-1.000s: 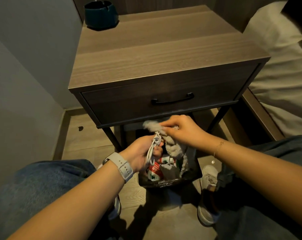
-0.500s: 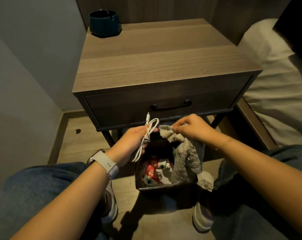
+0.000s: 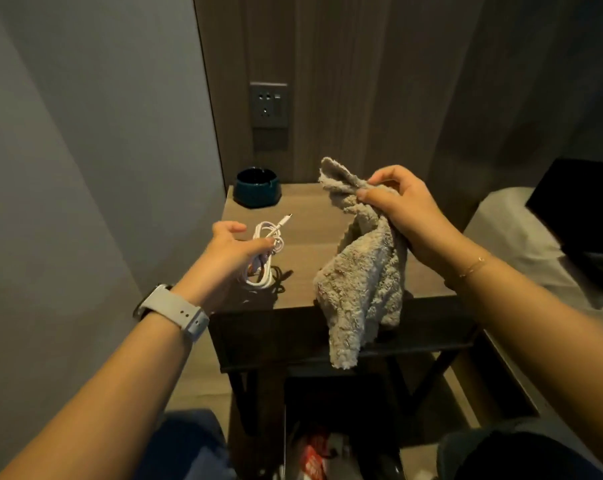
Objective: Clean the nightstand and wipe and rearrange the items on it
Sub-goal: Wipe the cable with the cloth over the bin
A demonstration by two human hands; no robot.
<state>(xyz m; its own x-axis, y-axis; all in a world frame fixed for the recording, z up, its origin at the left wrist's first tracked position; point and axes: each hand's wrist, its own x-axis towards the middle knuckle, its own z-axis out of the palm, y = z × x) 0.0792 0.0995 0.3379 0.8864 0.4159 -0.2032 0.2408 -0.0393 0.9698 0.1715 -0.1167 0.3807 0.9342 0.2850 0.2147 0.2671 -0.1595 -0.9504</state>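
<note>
While the left hand sets a coiled white charging cable down near the front left of the brown wooden nightstand, its fingers are loosening around the coil, seemingly to let go. The right hand pinches a fluffy grey-beige cloth by one bunched corner, held high so the rest hangs free over the front edge, likely to shake it out for wiping. A round dark teal ashtray sits at the back left corner. Half a second ago both hands were low, in front of the drawer above a bin; now they have risen over the tabletop.
</note>
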